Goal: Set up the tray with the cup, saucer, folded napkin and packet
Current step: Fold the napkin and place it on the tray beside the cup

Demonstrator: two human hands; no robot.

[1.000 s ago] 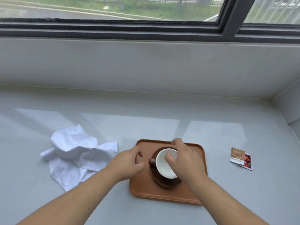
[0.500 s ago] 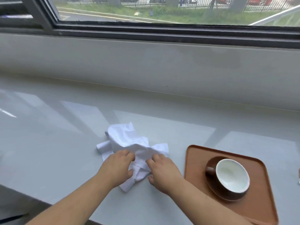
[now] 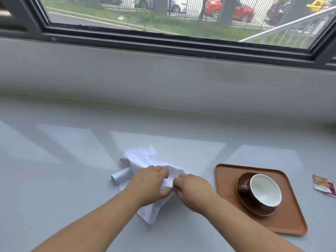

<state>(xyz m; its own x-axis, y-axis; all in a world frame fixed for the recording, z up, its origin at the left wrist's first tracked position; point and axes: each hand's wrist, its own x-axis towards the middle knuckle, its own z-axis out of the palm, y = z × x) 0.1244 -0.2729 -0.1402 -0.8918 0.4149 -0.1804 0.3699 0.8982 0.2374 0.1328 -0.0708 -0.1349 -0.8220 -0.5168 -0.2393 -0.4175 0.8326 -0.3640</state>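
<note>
A wide, pale grey counter (image 3: 72, 179) runs beneath a dark-framed window (image 3: 163, 39), daylight lying on it in soft rectangles. A plain off-white wall (image 3: 163, 79) rises between them. Outside stand grass, a railing fence and parked cars.

White napkin (image 3: 145, 160); terracotta tray (image 3: 227, 179); brown cup (image 3: 261, 202), white inside; brown saucer (image 3: 242, 179); brown-red packet (image 3: 324, 185).

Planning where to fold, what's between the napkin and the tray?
Nothing: the head view shows bare counter between the napkin and the tray.
</note>
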